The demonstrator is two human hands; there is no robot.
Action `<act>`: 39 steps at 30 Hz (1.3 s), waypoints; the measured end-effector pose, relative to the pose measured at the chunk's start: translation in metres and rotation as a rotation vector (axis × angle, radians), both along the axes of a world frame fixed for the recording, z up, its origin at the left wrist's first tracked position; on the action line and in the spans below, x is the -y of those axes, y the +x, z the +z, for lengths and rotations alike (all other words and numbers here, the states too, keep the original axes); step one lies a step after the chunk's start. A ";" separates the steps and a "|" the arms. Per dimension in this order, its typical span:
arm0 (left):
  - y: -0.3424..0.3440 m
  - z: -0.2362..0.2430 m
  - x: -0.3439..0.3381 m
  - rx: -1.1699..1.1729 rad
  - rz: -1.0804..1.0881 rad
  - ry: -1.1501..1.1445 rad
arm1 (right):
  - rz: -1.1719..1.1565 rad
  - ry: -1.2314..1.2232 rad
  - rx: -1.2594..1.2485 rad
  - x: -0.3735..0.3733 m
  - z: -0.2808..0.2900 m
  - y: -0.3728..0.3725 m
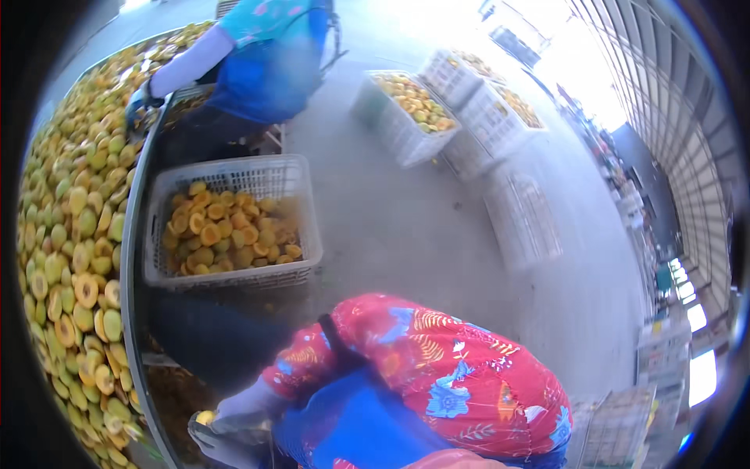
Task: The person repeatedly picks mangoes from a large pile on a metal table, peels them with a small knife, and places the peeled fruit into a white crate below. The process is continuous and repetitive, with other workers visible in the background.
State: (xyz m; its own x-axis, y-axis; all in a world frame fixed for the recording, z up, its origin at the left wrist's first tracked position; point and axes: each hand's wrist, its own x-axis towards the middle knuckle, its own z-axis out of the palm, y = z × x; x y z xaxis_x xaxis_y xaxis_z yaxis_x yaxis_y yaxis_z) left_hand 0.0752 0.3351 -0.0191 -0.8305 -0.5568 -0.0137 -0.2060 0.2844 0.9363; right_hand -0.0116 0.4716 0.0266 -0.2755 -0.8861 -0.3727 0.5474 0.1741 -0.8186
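Observation:
At the lower left, my right arm reaches toward the table in a red floral sleeve with a pale cover on the forearm. My gloved right hand [211,439] is closed on a yellow fruit [205,417], partly hidden by the fingers and blurred. It is close to the metal edge [137,309] of a long table. Halved and whole-looking yellow-green stone fruit [82,289], some with orange hollows showing, are heaped along this table. My left hand is out of view. A blue apron [351,422] covers my front.
A white plastic crate [311,227] of fruit halves stands beside the table. Beyond it, a co-worker in a blue apron [262,82] reaches a gloved hand [141,109] into the heap. More filled crates [422,144] stand on the floor, with stacked crates [617,426] at the lower right.

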 end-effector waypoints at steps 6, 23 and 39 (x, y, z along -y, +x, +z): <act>-0.018 -0.002 0.001 0.185 -0.239 -0.130 | -0.154 -0.082 0.022 -0.012 -0.026 -0.001; -0.029 -0.036 0.016 0.218 -0.127 -0.054 | -0.159 -0.293 0.047 -0.009 -0.043 -0.012; -0.038 -0.033 0.023 0.091 -0.156 -0.415 | -0.051 -0.446 0.113 0.035 -0.056 -0.013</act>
State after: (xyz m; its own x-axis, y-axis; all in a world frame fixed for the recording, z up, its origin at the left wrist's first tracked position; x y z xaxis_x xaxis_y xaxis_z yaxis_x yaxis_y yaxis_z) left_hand 0.0376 0.3118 -0.0520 -0.9108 -0.3986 0.1078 -0.2069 0.6664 0.7163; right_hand -0.0247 0.4369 -0.0294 -0.3025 -0.9531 0.0112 0.6365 -0.2107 -0.7420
